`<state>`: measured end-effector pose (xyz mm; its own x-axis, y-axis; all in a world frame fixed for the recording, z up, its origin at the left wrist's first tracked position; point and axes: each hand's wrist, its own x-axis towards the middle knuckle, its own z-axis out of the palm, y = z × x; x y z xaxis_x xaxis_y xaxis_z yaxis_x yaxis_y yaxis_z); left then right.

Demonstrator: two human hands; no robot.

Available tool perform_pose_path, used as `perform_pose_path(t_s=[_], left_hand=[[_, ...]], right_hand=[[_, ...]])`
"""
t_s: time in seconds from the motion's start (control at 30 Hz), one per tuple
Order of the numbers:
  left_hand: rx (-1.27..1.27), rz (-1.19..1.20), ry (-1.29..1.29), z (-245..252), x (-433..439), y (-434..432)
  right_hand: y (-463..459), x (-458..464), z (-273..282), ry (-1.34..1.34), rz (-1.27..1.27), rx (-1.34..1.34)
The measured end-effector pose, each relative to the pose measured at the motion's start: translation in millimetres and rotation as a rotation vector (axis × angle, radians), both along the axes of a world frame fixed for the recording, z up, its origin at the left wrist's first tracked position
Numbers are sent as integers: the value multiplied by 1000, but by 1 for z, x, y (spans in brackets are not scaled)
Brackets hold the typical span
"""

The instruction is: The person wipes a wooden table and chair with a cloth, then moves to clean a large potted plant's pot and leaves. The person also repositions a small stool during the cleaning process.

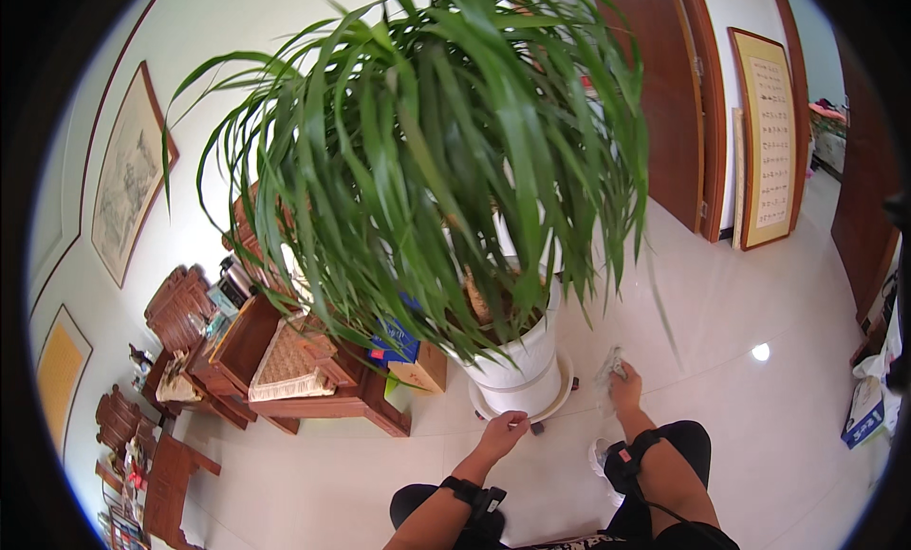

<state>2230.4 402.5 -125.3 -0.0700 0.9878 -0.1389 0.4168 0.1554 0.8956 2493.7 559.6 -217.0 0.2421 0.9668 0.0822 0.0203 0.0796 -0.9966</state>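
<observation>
A large potted plant with long drooping green leaves [427, 165] fills the upper middle of the head view. Its white pot [516, 372] stands on a round wheeled saucer [564, 386]. Near the front rim of that saucer is my left hand [507, 432], fingers curled together; whether something small lies between them cannot be told. Right of the pot, my right hand [623, 383] grips a crumpled whitish, partly see-through thing, perhaps a cloth or plastic bag [608, 379]. Leaves hide part of the pot's rim and the soil.
At left stand carved wooden chairs with a woven seat mat [288, 358], and a cardboard box [420, 368] beside the pot. A framed calligraphy panel [767, 137] leans by a doorway at right. A blue and white box [863, 415] sits at the right edge.
</observation>
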Motion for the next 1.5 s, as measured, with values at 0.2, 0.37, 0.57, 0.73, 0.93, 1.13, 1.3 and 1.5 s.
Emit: perform_pose_path(t_s=[0.2, 0.37, 0.57, 0.73, 0.93, 1.13, 1.3, 1.5], left_hand=[[190, -32, 207, 13, 41, 36], [508, -122, 463, 30, 39, 76], [599, -123, 790, 22, 5, 161], [481, -97, 776, 30, -24, 220], [405, -47, 427, 48, 5, 171], [138, -90, 811, 111, 42, 139], [179, -157, 870, 119, 51, 156], [262, -90, 943, 118, 53, 144]], right_hand=[[4, -34, -25, 160, -96, -119], [53, -89, -16, 176, 33, -81], [81, -139, 1, 69, 25, 191], [85, -168, 1, 122, -45, 260], [96, -149, 32, 451, 67, 159], [86, -127, 19, 335, 99, 220], [78, -134, -60, 570, 55, -314], [113, -114, 33, 642, 170, 50]])
